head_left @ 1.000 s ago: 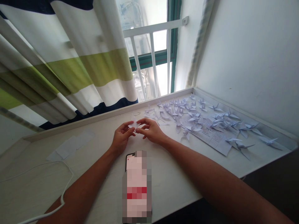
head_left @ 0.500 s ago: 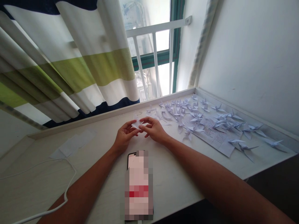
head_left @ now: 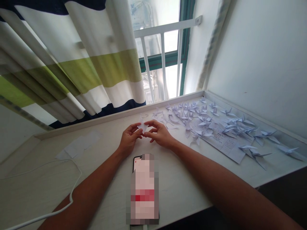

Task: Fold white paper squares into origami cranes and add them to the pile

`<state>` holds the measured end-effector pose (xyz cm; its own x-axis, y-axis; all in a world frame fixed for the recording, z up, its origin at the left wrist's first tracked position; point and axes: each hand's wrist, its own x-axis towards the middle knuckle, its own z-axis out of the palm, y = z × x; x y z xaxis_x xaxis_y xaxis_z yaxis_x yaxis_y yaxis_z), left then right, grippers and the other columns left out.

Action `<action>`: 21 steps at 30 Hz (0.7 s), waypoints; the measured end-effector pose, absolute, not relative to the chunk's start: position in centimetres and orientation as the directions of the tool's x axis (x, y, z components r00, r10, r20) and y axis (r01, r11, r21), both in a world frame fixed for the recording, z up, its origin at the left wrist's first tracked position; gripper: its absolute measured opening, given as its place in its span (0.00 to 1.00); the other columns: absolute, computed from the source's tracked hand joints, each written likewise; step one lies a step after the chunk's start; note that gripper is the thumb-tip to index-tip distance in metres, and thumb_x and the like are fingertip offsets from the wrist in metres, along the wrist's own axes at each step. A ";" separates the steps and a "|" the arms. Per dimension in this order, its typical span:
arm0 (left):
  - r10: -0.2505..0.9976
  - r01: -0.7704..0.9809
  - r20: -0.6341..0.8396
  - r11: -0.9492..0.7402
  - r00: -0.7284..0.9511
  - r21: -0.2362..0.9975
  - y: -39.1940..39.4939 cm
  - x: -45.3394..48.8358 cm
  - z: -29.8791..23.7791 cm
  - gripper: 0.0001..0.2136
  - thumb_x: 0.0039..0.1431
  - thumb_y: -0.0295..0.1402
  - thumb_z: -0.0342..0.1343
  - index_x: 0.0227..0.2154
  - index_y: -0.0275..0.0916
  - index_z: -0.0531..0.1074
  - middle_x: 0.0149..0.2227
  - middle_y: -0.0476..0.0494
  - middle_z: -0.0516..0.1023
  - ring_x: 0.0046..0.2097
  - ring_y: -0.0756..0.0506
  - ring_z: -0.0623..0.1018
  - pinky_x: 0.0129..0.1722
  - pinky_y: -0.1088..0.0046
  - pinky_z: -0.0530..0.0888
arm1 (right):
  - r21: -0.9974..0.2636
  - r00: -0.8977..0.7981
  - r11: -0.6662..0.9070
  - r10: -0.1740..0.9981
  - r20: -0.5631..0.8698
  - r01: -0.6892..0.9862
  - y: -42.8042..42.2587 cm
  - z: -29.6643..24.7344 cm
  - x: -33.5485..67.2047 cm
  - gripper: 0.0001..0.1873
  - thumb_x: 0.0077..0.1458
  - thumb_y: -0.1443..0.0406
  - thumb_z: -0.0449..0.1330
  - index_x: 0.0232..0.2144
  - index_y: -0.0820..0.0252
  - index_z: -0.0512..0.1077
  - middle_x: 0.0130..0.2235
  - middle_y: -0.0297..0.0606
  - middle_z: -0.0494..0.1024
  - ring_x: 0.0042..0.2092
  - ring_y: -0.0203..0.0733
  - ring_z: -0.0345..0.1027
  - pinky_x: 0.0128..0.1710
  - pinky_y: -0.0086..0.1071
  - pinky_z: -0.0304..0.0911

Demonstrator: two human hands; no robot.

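A small folded piece of white paper (head_left: 143,126) is held up between my two hands, just above the white tabletop (head_left: 115,179). My left hand (head_left: 129,138) pinches its left side between thumb and fingers. On its right side, my right hand (head_left: 159,134) grips it with thumb and index finger, the other fingers curled below. The fingertips cover part of the paper, so its exact fold cannot be made out. Below the hands lies a phone (head_left: 144,188), its screen blurred out.
Many folded paper cranes (head_left: 192,111) spread over the right back, some on a printed sheet (head_left: 223,143). Loose paper squares (head_left: 75,145) lie at left, near a white cable (head_left: 76,172) crossing my left forearm. A raised ledge (head_left: 107,118) edges the back, below a curtain (head_left: 96,70).
The whole view has shifted slightly, so everything sits a little further right. Both hands still hold the paper, with the fingers barely altered on it.
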<state>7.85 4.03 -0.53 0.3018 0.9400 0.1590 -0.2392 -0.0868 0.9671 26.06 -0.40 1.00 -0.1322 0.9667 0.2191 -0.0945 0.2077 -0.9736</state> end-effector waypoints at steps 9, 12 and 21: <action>0.912 -0.265 0.137 -0.032 0.386 0.964 3.7 7.6 -0.1 0.21 0.56 0.39 0.68 0.52 0.40 0.76 0.33 0.47 0.81 0.36 0.44 0.84 0.34 0.72 0.75 | -0.975 -0.105 0.206 0.971 0.215 -0.088 -0.4 1.2 26.3 0.20 0.54 0.59 0.69 0.47 0.57 0.73 0.45 0.38 0.74 0.37 0.39 0.79 0.24 0.25 0.75; 0.902 -0.271 0.142 -0.029 0.408 0.962 3.7 7.5 0.0 0.22 0.55 0.37 0.68 0.53 0.40 0.76 0.34 0.45 0.82 0.37 0.43 0.84 0.34 0.71 0.75 | -0.974 -0.096 0.204 0.972 0.214 -0.100 -0.4 1.2 26.3 0.21 0.54 0.58 0.69 0.47 0.57 0.73 0.45 0.37 0.75 0.37 0.38 0.78 0.24 0.26 0.75; 0.904 -0.265 0.159 -0.054 0.396 0.963 3.7 7.6 -0.3 0.19 0.59 0.38 0.66 0.52 0.39 0.76 0.32 0.44 0.83 0.36 0.45 0.84 0.35 0.72 0.75 | -0.975 -0.106 0.190 0.974 0.202 -0.115 -0.3 1.2 26.3 0.18 0.57 0.58 0.67 0.48 0.57 0.73 0.42 0.36 0.75 0.37 0.40 0.80 0.23 0.26 0.75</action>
<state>7.56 3.75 -0.31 0.3962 0.9043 0.1592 -0.2646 -0.0536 0.9629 26.25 -0.29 1.20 -0.1063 0.9736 0.2022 -0.1148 0.1900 -0.9750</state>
